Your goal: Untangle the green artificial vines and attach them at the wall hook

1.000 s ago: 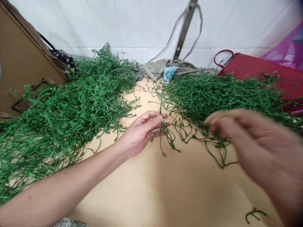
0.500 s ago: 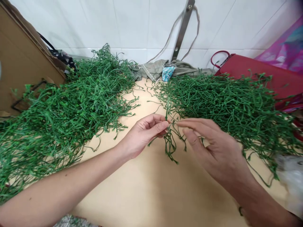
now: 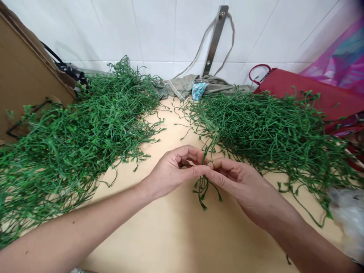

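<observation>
Thumb and fingers of my left hand (image 3: 170,172) pinch a small bunch of thin green artificial stems (image 3: 203,191) over the tabletop. The bunch's branching tips hang below the fingers, while its upper part leans up toward the right-hand heap. My right hand (image 3: 247,184) is closed at the same spot, its thumb and forefinger pinching the bunch from the right. The two thumbs meet over the stems, so the exact point of the grip is partly hidden.
Heaps of similar green stems lie on the left (image 3: 93,129) and the right (image 3: 270,129) of the wooden tabletop (image 3: 159,235). A blue-and-white patterned cup (image 3: 199,90) stands by a grey cloth at the wall. A cardboard box (image 3: 25,72), a red bag (image 3: 301,91) and clear plastic (image 3: 348,216) flank them.
My right hand has moved left and closed on the bunch beside my left hand. Both hands and the bunch sit slightly lower in view; the camera has shifted a little.
</observation>
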A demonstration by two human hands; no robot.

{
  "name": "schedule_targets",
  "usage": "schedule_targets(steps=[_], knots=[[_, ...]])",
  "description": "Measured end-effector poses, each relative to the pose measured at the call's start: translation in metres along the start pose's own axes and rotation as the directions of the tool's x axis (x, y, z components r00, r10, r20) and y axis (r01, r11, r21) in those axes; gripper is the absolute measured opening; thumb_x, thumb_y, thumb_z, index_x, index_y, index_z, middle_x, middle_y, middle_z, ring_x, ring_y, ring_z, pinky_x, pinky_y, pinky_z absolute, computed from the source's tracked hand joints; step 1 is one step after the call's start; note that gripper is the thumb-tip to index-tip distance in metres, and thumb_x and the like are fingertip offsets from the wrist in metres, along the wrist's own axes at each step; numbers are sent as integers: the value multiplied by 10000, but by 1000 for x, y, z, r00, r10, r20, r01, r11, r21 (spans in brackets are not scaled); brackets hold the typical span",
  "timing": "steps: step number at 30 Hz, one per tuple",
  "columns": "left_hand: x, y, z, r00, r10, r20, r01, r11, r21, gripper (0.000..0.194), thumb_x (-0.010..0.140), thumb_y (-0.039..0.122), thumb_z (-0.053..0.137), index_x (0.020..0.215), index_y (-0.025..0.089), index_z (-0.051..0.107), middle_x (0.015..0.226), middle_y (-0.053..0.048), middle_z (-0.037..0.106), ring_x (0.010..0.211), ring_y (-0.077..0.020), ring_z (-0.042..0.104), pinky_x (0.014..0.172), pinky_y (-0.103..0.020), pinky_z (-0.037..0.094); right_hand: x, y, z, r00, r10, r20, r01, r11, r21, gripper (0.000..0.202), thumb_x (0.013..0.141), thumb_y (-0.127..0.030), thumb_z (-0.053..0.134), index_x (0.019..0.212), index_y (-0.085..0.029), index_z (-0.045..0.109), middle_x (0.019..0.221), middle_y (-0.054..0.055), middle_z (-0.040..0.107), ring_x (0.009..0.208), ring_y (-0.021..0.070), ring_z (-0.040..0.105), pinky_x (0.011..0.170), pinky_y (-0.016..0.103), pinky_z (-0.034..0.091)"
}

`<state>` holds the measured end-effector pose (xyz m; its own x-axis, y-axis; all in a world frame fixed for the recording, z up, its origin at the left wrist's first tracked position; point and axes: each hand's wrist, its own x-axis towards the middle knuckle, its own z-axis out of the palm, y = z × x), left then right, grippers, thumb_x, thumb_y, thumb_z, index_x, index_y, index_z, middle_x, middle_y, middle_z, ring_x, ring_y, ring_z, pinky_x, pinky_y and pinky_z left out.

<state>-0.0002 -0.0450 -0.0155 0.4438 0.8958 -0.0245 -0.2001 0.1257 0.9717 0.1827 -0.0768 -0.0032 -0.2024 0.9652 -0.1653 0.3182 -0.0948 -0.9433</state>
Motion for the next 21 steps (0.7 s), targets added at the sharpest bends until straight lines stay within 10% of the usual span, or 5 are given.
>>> schedule_targets(steps=[8, 16, 19, 21], knots=[[-4, -2, 3, 996, -90, -26, 87, 989, -119, 299, 754, 319, 847, 785, 148, 604, 772, 9, 675, 719, -87, 597, 707, -231, 460, -10, -11, 8, 916, -393, -80, 314, 828, -465, 217, 931, -270, 464, 718, -245, 497, 623, -16, 476, 559, 140, 436, 544, 281, 396], [-5, -2, 11, 990, -134, 35, 139, 957, -254, 366, 684, 332, 906, 735, 147, 595, 728, 15, 682, 705, -95, 631, 761, -258, 501, -11, -4, -3, 1000, -18, 6, 18, 999, -49, 255, 932, -331, 446, 690, -250, 454, 714, 17, 490, 673, 180, 537, 571, 292, 475], [-1, 0, 1, 986, -163, -29, 142, 922, -360, 350, 651, 289, 926, 777, 145, 633, 724, 24, 694, 717, -89, 657, 791, -250, 516, -8, -2, -12, 995, -71, 63, 53, 966, 253, 287, 925, -339, 431, 653, -249, 413, 676, 11, 438, 660, 195, 552, 613, 344, 524], [3, 1, -7, 979, -155, -130, 90, 908, -409, 336, 641, 244, 926, 775, 145, 635, 732, 22, 707, 744, -88, 675, 825, -246, 524, -9, -4, -20, 982, -184, -51, 191, 967, 167, 312, 950, -382, 422, 667, -251, 423, 660, 8, 444, 647, 200, 558, 617, 362, 533]])
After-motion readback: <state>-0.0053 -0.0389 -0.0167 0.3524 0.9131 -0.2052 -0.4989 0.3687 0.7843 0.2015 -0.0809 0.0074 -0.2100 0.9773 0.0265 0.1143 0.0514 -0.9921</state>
